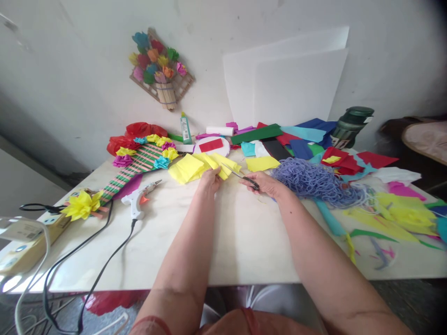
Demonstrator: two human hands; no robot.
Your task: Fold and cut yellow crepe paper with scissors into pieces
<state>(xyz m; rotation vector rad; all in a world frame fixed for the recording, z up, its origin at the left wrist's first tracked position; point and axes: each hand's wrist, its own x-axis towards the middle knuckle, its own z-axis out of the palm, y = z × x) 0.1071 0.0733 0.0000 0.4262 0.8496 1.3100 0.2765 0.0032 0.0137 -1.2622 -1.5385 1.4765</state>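
My two forearms reach forward over the pale table (223, 242) toward its middle. My left hand (210, 179) lies on the near edge of the yellow crepe paper (195, 166), fingers pressed together on it, so this grip pins the folded sheets flat against the table. My right hand (265, 183) is closed around the handles of the scissors (240, 176); the blades point left toward the paper, and the tips are just at its right corner. I cannot tell if the blades are parted or together.

To the left lies the white glue gun (141, 201) with its black cable running off the near edge. To the right, touching my right wrist, is a heap of purple yarn (316, 179). Farther back stands a green glue bottle (185, 129) by the wall, and above it hangs a paper flower decoration (159, 65).

I think the risk is in my left fingertips: they sit very near the blade tips and a cut could nick them. The thin sheets may also slide apart if my pressure is uneven, giving a crooked cut. The yarn could catch my right wrist.
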